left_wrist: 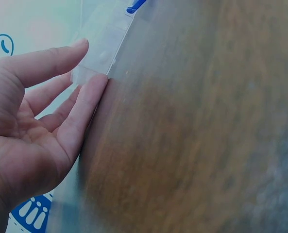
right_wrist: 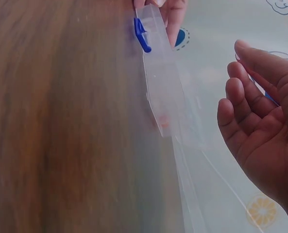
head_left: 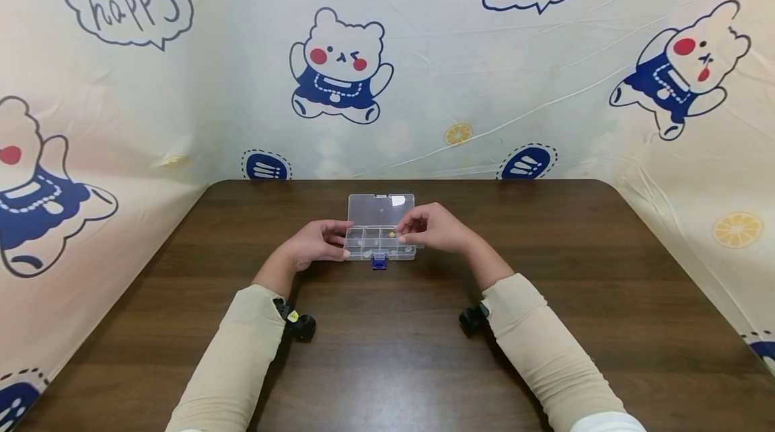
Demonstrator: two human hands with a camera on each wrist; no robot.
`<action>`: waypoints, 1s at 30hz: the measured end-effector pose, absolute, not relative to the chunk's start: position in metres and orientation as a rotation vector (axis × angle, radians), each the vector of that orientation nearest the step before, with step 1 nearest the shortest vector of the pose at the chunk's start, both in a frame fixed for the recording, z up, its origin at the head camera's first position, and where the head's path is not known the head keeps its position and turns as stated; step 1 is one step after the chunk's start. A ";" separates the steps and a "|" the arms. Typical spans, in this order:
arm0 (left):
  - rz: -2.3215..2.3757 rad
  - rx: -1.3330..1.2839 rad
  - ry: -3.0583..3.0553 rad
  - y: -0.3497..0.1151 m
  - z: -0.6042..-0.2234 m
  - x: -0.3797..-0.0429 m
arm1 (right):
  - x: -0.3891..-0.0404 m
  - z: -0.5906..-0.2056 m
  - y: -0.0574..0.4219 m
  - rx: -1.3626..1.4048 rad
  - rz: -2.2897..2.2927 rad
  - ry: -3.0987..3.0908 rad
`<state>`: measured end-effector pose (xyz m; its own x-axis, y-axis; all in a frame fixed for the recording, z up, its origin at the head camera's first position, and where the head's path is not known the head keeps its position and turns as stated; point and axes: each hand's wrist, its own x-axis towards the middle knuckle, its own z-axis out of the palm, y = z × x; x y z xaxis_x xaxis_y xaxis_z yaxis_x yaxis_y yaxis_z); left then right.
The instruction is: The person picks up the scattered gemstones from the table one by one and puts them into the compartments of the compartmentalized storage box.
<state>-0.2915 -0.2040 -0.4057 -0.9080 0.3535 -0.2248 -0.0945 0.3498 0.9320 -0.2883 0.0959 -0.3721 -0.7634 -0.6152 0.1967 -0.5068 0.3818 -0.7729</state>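
Note:
A clear plastic compartment box (head_left: 371, 241) lies with its lid (head_left: 369, 208) raised at the back and a blue latch (head_left: 379, 262) at the front. My left hand (head_left: 317, 241) holds its left end, thumb at the front corner and fingers towards the back; the left wrist view shows fingertips (left_wrist: 101, 82) against the box edge. My right hand (head_left: 437, 228) is over the right compartments, its fingers bent and thumb and forefinger near each other. Beside those fingertips a small yellow bead (head_left: 392, 235) shows. Nothing is visible between the right fingers (right_wrist: 236, 90) in the right wrist view.
The box lies towards the far edge of a brown wooden table (head_left: 387, 344). A patterned cloth (head_left: 424, 82) with cartoon bears hangs behind and at both sides. Pale small pieces (head_left: 408, 249) show in the front compartments.

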 end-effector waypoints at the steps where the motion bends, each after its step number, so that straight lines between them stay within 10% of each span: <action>1: 1.581 0.230 2.226 -0.204 -0.405 -0.291 | -0.289 -0.373 0.094 -1.030 -1.341 2.499; 30: 1.601 0.212 2.180 -0.204 -0.405 -0.291 | -0.299 -0.381 0.047 -1.056 -1.328 2.424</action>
<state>-0.2911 -0.2043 -0.4054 -0.8978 0.3654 -0.2459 -0.1252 0.3234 0.9379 -0.2990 0.0472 -0.3809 -0.7307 -0.6614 0.1693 -0.4987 0.3478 -0.7939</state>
